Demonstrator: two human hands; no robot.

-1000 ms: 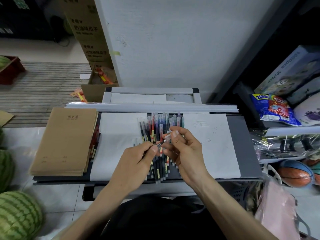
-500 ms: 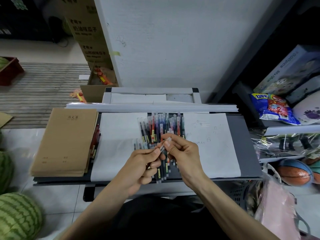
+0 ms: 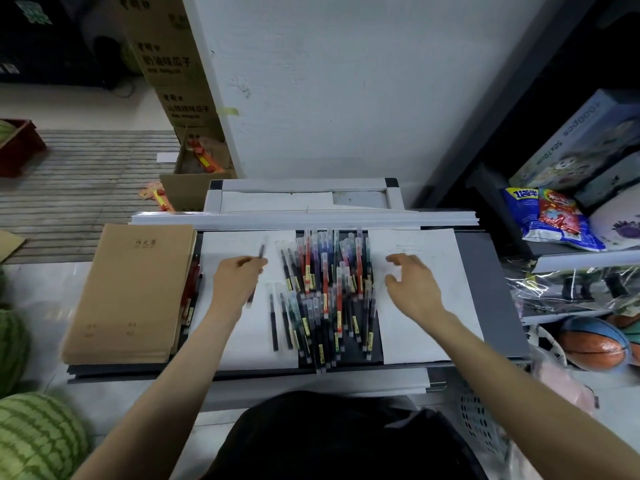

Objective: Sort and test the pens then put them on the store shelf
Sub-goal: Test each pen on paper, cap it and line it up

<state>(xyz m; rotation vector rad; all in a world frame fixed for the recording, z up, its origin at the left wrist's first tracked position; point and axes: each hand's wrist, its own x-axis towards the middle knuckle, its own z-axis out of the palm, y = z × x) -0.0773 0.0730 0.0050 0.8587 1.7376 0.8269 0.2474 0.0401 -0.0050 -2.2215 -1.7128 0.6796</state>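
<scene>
A pile of several capped gel pens [image 3: 325,289] in black, red and blue lies on the dark tray [image 3: 491,271], between two white sheets. My left hand [image 3: 235,282] grips one black pen [image 3: 260,252] over the left sheet [image 3: 221,244], tip pointing away from me. Two black pens [image 3: 273,320] lie loose on that sheet beside the pile. My right hand [image 3: 412,285] hovers over the right sheet [image 3: 433,334], which carries faint scribbles. Its fingers are spread and loosely curved, and I see nothing in them.
A stack of brown notebooks [image 3: 131,292] lies left of the sheets, with several red pens [image 3: 190,289] wedged beside it. Watermelons [image 3: 34,438] sit on the floor at left. At right, shelves hold snack bags [image 3: 550,220] and a basketball [image 3: 588,344]. Cardboard boxes [image 3: 173,64] stand behind.
My hands were together over the pile on one pen. They have parted: the left carried the pen onto the left sheet, the right moved over the right sheet.
</scene>
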